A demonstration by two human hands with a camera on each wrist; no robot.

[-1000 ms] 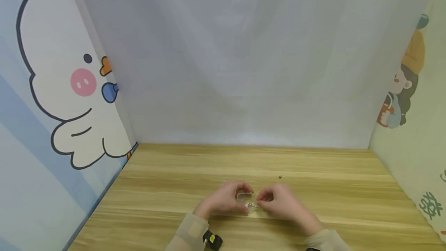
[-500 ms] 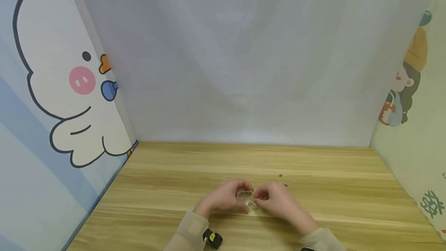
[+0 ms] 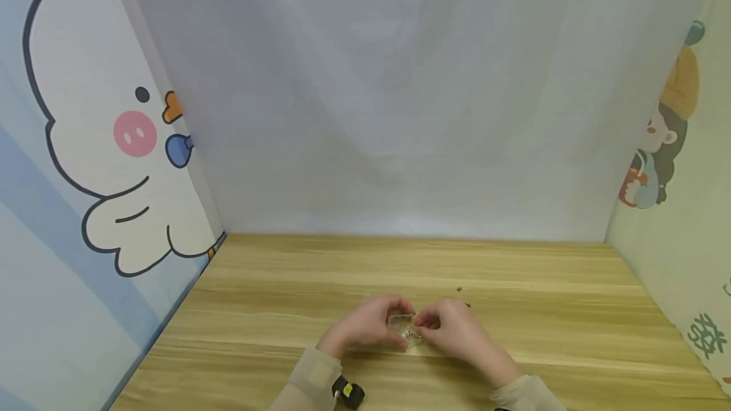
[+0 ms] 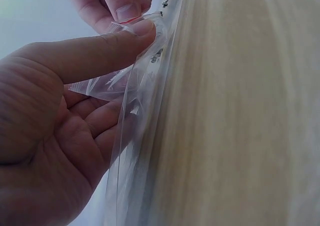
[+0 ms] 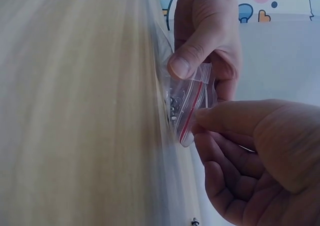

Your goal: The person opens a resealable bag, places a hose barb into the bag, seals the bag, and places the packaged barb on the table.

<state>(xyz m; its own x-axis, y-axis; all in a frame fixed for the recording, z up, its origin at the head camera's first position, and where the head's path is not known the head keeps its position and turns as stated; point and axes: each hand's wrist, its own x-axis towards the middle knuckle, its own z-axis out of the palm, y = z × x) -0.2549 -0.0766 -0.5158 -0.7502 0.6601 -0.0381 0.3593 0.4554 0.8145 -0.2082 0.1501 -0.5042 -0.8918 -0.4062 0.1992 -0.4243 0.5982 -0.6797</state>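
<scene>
A small clear zip-lock bag (image 5: 187, 103) with a red stripe along its closure is between my two hands, low over the table. Several tiny metal pieces, probably screws (image 5: 173, 111), show inside it. My left hand (image 3: 371, 323) grips one side of the bag, thumb bent over the film as the left wrist view shows. From the other side, my right hand (image 3: 457, 330) pinches the bag's edge by the red stripe between thumb and index finger. Whether the right fingertips also hold a metal piece is hidden.
Two tiny dark metal pieces lie on the wooden table (image 3: 274, 309) beyond my right hand: one farther piece (image 3: 459, 288) and one nearer piece (image 3: 468, 304). A grey-white sheet (image 3: 400, 113) rises at the table's back, with cartoon-printed panels at both sides.
My right hand has shifted slightly left, up against the bag's edge. A second metal piece beyond it has come into sight on the table. The left hand has barely moved.
</scene>
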